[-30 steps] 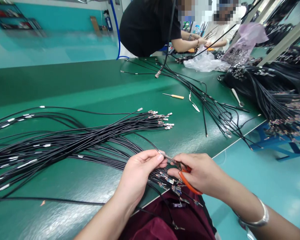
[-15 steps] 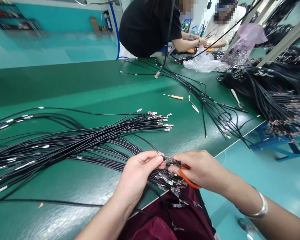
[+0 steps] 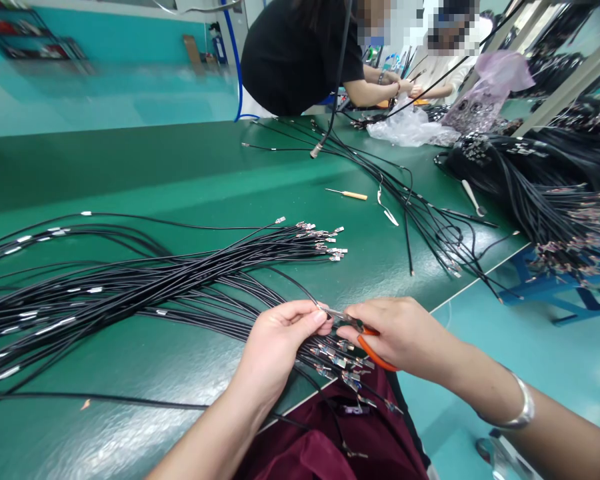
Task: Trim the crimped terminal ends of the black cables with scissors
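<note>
At lower centre of frame, the left hand (image 3: 283, 337) pinches a black cable (image 3: 301, 288); the right hand (image 3: 407, 337) grips an orange-handled pliers-like tool (image 3: 375, 356), tip beside the pinch. Tip slippage could nick that hand; crowded metal terminals (image 3: 339, 361) below could snag the tool.

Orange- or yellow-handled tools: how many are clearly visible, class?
2: the orange-handled tool in the right hand, the yellow-handled tool on the green table. Cables may hide others.

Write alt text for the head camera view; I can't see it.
The left hand pinches a black cable while the right hand holds an orange-handled tool to it. Bunches of similar cables lie on a green table.
</note>
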The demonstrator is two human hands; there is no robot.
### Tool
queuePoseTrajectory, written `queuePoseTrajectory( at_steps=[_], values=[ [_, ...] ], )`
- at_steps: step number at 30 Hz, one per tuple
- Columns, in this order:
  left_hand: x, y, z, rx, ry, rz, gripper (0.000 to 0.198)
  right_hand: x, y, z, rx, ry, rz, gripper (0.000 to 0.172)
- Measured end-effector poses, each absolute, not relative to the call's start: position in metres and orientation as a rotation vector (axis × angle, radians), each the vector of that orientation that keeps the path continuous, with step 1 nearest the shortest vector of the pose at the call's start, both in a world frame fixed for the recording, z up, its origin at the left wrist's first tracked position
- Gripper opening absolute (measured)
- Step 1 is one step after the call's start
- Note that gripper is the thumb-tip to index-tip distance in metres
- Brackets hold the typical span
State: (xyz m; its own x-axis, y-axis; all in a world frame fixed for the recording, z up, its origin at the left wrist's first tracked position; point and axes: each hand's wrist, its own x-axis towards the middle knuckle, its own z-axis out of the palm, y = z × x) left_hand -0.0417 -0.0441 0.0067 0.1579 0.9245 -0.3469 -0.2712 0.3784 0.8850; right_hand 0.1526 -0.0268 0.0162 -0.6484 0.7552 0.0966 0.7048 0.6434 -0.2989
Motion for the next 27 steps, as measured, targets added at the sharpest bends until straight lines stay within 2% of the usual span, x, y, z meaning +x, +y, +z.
queuePoseTrajectory(
  at_steps=[16, 27],
  values=[
    [-0.0416, -0.0437, 0.0082, 0.784, 1.053, 1.017, 0.010, 0.1506, -0.0272, 0.0142, -1.171, -2.556, 0.513, 0.026],
    [-0.0400, -0.0455, 0.0092, 0.797, 1.085, 1.015, 0.009, 0.1509, -0.0280, 0.0156, -1.209, -2.699, 0.284, 0.032]
  ],
)
